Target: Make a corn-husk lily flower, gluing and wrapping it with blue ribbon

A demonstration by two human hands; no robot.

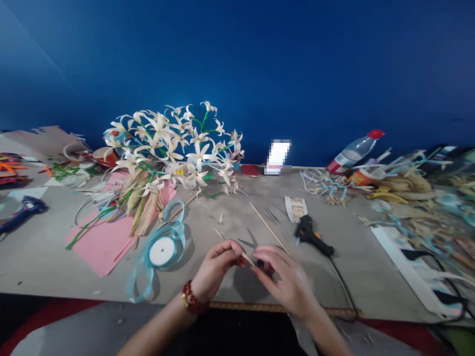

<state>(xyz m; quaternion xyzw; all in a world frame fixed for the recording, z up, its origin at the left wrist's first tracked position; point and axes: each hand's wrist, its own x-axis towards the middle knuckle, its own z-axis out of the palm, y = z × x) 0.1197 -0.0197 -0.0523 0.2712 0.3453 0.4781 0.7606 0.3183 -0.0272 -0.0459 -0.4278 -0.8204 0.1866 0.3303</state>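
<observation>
My left hand (222,259) has its thumb and fingertips pinched on one end of a small pale strip (248,258), which looks like a piece of husk. Close by on the right, my right hand (284,274) is curled round the strip's other end, its fingers slightly blurred. A pair of scissors (249,242) lies with its blades spread just behind the two hands; its handles are partly hidden by my right hand. Beyond them a thin wooden stick (265,222) rests on the table. A spool of light blue ribbon (162,251) is to the left of my left hand, ribbon trailing loose.
White flowers on green stems (178,143) crowd the back left, above pink paper (98,247). A black glue gun (311,237) lies right of my hands, its cord running to the front edge. Farther right are a power strip (401,272), a tilted bottle (352,151) and dried husks (404,183).
</observation>
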